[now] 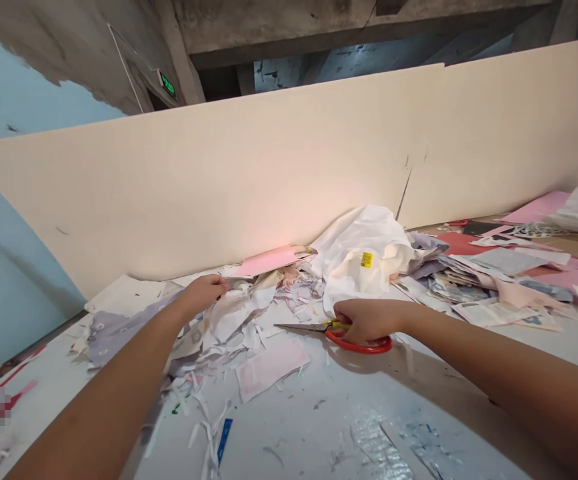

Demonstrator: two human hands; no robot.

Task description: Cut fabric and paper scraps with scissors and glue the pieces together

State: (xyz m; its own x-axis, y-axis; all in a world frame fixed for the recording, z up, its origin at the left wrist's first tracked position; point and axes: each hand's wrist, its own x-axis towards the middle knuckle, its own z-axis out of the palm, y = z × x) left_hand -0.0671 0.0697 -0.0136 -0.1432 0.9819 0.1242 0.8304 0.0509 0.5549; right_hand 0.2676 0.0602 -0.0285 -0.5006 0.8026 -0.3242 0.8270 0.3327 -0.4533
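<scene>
My right hand [366, 319] is closed around the handles of red and yellow scissors [341, 335] that lie flat on the white table [319, 427], blades pointing left. My left hand [203, 292] reaches into a heap of paper scraps [241, 313], fingers curled on a pale sheet at the heap's far edge. A pink sheet [271, 367] lies loose just in front of the scissors. A crumpled white plastic bag [363, 257] with a yellow label sits right behind my right hand.
A tall beige board [289, 167] walls off the far side of the table. More papers and pink sheets [509, 273] pile up at the right. Thin paper strips and a blue strip [223, 438] litter the near left. A blurred object lies at the left edge.
</scene>
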